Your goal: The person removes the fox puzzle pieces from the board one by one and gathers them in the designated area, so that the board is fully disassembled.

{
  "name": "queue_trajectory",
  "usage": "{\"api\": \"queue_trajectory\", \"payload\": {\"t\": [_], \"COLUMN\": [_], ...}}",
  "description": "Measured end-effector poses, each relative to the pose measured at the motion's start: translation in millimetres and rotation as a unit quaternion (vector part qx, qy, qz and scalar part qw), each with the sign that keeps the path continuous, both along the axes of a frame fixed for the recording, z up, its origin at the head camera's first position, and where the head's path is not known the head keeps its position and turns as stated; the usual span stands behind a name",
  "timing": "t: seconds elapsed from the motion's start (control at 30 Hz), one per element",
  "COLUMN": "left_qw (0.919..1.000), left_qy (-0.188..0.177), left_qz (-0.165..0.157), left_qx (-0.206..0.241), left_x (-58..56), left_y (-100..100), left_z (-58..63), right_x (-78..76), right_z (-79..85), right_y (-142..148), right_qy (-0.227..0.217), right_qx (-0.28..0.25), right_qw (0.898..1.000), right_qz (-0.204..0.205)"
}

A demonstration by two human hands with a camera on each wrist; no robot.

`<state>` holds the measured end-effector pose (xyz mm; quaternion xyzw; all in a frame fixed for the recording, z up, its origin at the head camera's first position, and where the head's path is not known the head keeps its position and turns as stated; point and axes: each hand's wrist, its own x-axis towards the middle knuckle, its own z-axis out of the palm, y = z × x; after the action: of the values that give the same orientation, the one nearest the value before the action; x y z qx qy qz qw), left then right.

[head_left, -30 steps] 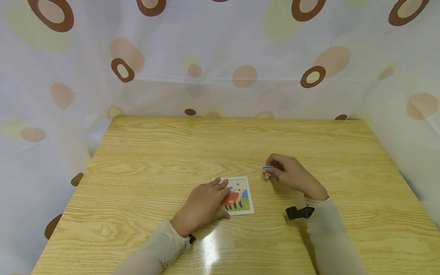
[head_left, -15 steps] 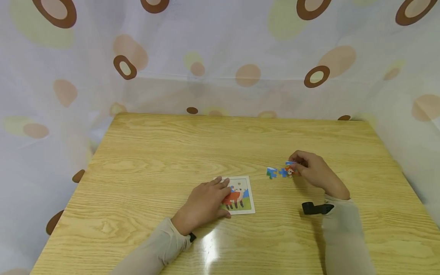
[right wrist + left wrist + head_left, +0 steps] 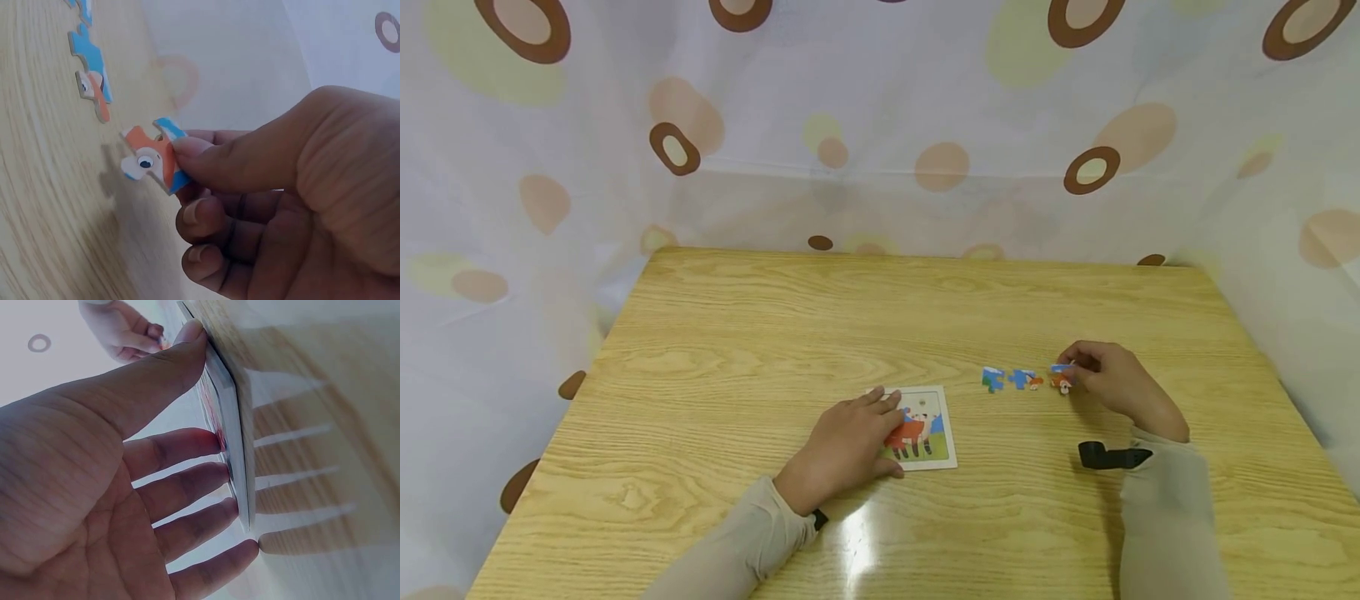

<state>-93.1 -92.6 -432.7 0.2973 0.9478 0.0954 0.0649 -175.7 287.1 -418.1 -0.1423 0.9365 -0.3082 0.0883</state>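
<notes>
Over the left part of a white-framed puzzle board (image 3: 951,442) rests my left hand (image 3: 838,454), fingers spread and straight. In the left wrist view its fingertips (image 3: 203,442) touch the board and the thumb lies along the near edge. The board shows a red animal on green and blue; the hand hides its left side. To the right, my right hand (image 3: 1116,387) pinches a jigsaw piece (image 3: 150,156) between thumb and fingers. That piece is orange, white and blue with a printed eye, tilted close over the table.
Two jigsaw pieces lie on the wooden table (image 3: 775,317) left of my right hand: a blue and green one (image 3: 992,377), then a blue and orange one (image 3: 1019,379). A spotted cloth (image 3: 880,200) hangs behind the table and at its sides.
My right hand has moved right, leaving first the blue and green jigsaw piece, then the blue and orange one, lying on the table. My left hand stays on the board.
</notes>
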Motion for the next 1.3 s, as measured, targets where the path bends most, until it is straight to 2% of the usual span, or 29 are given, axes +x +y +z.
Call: {"api": "queue_trajectory", "payload": {"t": [0.2, 0.43, 0.6, 1.0, 1.1, 1.3], "left_qw": [1.0000, 0.9999, 0.9998, 0.9995, 0.9993, 0.9986], "left_qy": [0.001, 0.008, 0.017, 0.023, 0.030, 0.046], "left_qz": [0.000, -0.005, -0.008, -0.010, -0.016, -0.026], "left_qx": [-0.004, -0.006, -0.007, 0.018, 0.012, -0.001], "left_x": [0.4, 1.2, 1.0, 0.5, 0.4, 0.4], "left_y": [0, 0, 0, -1, 0, 0], "left_z": [2.0, 1.5, 1.3, -0.8, -0.3, 0.9], "right_x": [-3.4, -5.8, -4.9, -4.8, -3.9, -3.9], "right_z": [-8.4, -13.8, -15.5, -15.9, -15.2, -8.1], "right_y": [-1, -4, -6, -9, -8, -18], "right_qy": [-0.003, 0.021, 0.012, 0.007, 0.002, 0.021], "right_qx": [0.010, 0.036, 0.036, 0.037, 0.030, 0.010], "right_qw": [1.000, 0.999, 0.999, 0.999, 0.999, 0.999], "right_qz": [-0.015, -0.032, -0.036, -0.034, -0.033, -0.022]}}
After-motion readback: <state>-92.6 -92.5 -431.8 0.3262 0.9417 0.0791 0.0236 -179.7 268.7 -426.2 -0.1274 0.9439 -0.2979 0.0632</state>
